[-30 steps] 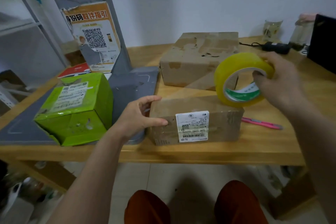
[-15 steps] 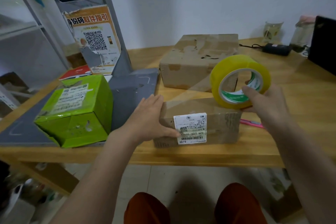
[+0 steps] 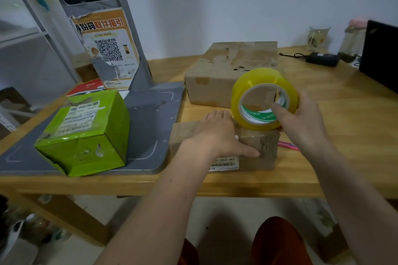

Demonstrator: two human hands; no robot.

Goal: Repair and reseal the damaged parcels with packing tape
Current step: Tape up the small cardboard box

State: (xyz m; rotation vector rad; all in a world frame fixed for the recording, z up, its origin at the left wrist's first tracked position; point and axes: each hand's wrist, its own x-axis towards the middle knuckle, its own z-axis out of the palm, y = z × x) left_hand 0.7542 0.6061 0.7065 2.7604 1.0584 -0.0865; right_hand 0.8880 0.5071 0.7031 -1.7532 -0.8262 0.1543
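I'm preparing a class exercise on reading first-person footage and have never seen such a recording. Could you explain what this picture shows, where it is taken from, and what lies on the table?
There is no machine here: a person wears a camera on the head, looking down at both bare hands. The left hand lies flat on a small brown parcel at the wooden table's front edge. The right hand grips a yellow tape roll, set on that parcel's top. Behind stands a larger brown box. To the left, a green box sits on a grey scanner base. A pink cutter lies partly hidden to the right.
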